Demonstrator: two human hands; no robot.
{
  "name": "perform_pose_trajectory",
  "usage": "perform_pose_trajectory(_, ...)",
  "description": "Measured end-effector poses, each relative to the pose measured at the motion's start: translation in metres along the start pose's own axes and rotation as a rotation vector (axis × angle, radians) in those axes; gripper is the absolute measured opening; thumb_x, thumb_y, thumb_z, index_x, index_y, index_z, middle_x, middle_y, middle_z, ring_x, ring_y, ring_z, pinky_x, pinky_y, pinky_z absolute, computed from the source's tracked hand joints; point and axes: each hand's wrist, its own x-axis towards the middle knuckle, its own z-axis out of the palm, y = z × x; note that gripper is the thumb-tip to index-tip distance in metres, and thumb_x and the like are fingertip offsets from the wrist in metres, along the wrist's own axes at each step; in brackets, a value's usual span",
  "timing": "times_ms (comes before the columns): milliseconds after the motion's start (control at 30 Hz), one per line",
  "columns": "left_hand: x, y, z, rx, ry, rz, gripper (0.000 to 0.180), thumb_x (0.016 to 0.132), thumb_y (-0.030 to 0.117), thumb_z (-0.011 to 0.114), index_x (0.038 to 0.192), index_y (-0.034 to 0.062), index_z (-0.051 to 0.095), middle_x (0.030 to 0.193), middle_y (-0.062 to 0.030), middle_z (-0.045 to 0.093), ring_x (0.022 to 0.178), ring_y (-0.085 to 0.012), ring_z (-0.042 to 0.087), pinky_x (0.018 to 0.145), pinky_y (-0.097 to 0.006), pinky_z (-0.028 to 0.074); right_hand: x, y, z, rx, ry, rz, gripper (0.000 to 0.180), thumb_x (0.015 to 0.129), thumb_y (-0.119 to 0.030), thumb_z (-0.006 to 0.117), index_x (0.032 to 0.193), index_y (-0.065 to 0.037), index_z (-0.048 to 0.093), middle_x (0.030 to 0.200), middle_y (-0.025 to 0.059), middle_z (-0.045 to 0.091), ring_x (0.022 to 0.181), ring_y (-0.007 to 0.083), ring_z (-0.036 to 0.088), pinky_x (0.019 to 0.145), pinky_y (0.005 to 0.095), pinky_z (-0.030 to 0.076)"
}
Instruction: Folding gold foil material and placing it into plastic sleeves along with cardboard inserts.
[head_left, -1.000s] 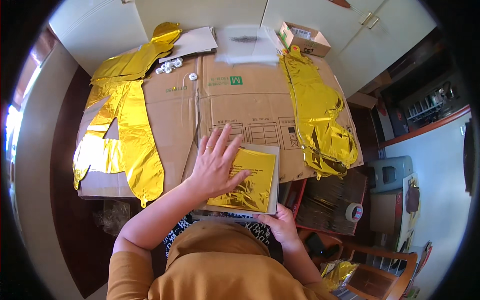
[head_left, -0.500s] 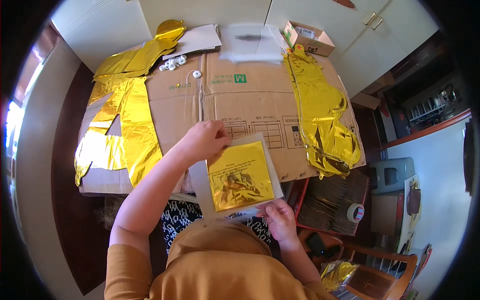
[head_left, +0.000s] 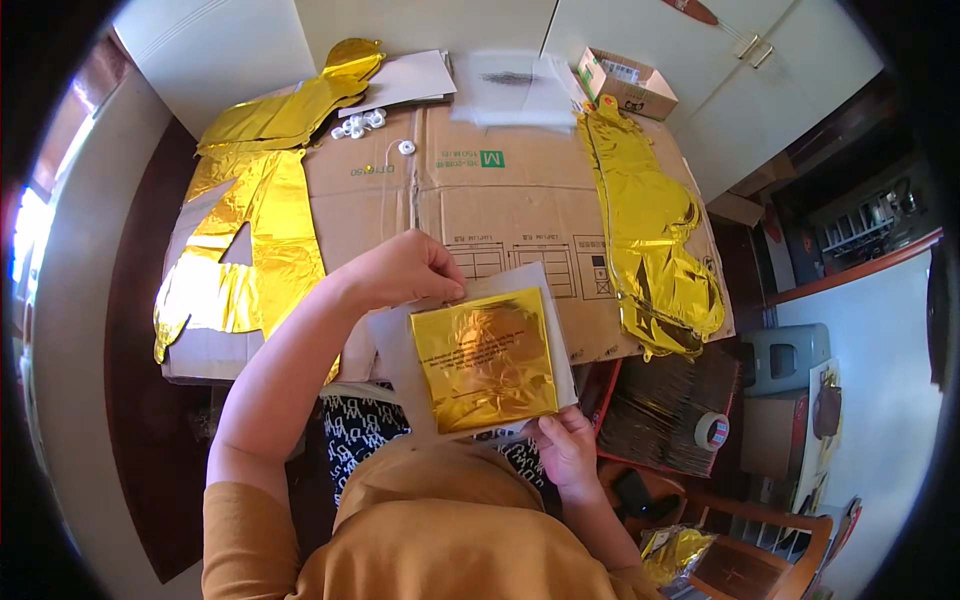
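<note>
A clear plastic bag (head_left: 398, 372) hangs over my lap at the table's near edge. Inside it lies a folded square of gold foil (head_left: 487, 395), with pale card showing behind. Small print runs across its front. My left hand (head_left: 418, 270) reaches over from the left, with thumb and fingers pinched at the bag's upper edge. At the lower right corner, my right hand (head_left: 566, 445) grips the bag between thumb and fingers.
Gold foil balloons lie flat on the cardboard-covered table, one at left (head_left: 285, 215), another at right (head_left: 650, 220). Behind are white sheets (head_left: 405, 82), a small carton (head_left: 628, 85) and a white ribbon spool (head_left: 406, 147). A tape roll (head_left: 711, 431) rests on stacked brown pieces (head_left: 655, 410).
The bag has shifted slightly right and tilted. Its print now lies lower across the gold foil. My left hand has moved slightly down and right along the upper edge; my right hand keeps its corner.
</note>
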Motion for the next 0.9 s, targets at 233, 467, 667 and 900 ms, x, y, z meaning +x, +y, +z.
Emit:
perform_pose_trajectory(233,-0.009,0.003,0.006,0.037,0.092,-0.063,0.024,0.083,0.023,0.08,0.096,0.0035,0.075,0.075,0.0014,0.068,0.067,-0.0042,0.055,0.058,-0.024,0.044,-0.001,0.0,0.0,-0.104,0.02,-0.015,0.011,0.096,-0.007,0.065,0.101,0.003,0.063,0.101,0.0145,0.07,0.082,0.0205,0.068,0.079,0.035,0.058)
perform_pose_trajectory(467,-0.007,-0.014,0.003,0.014,-0.011,-0.022,0.026,0.089,0.024,0.075,0.101,0.0017,0.073,0.08,0.0018,0.069,0.069,-0.0055,0.057,0.06,-0.024,0.046,-0.004,-0.001,0.005,-0.07,0.039,-0.043,0.01,0.097,-0.008,0.065,0.101,0.002,0.064,0.101,0.0138,0.07,0.081,0.0207,0.069,0.077,0.0333,0.058)
perform_pose_trajectory(667,-0.007,-0.021,0.012,0.089,0.431,0.224,0.044,0.09,0.022,0.072,0.128,0.0034,0.06,0.112,-0.0105,0.07,0.094,-0.0231,0.067,0.082,-0.036,0.054,0.003,0.005,0.005,-0.033,0.131,-0.094,0.014,0.097,-0.005,0.065,0.108,0.003,0.064,0.101,0.013,0.071,0.083,0.0199,0.07,0.076,0.0328,0.059)
perform_pose_trajectory(900,-0.072,-0.037,0.109,0.723,0.55,0.583,0.067,0.074,0.034,0.083,0.132,0.0113,0.058,0.142,-0.0194,0.049,0.133,-0.0421,0.045,0.11,-0.056,0.037,0.023,0.016,0.01,-0.319,0.28,-0.041,0.017,0.095,-0.012,0.07,0.104,0.0,0.061,0.09,0.0104,0.069,0.07,0.015,0.065,0.065,0.0295,0.055)
